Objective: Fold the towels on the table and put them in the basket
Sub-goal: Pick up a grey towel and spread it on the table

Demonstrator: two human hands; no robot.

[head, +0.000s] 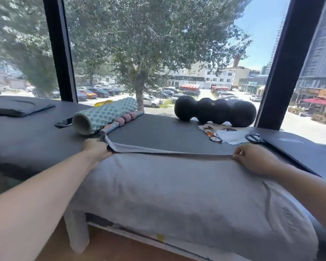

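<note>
A grey towel (181,187) lies spread over the near part of the dark table (158,130), and its front edge hangs down past the table's near side. My left hand (95,147) grips the towel's far left corner, which curls up off the table. My right hand (254,157) pinches the far right corner. The towel's far edge runs taut between both hands. No basket is in view.
A teal foam roller (104,115) and a massage stick with pink beads (120,121) lie just beyond my left hand. A black bumpy roller (215,111), eyeglasses (212,134), paper and scissors (254,138) sit far right. A dark mat (17,106) lies far left by the window.
</note>
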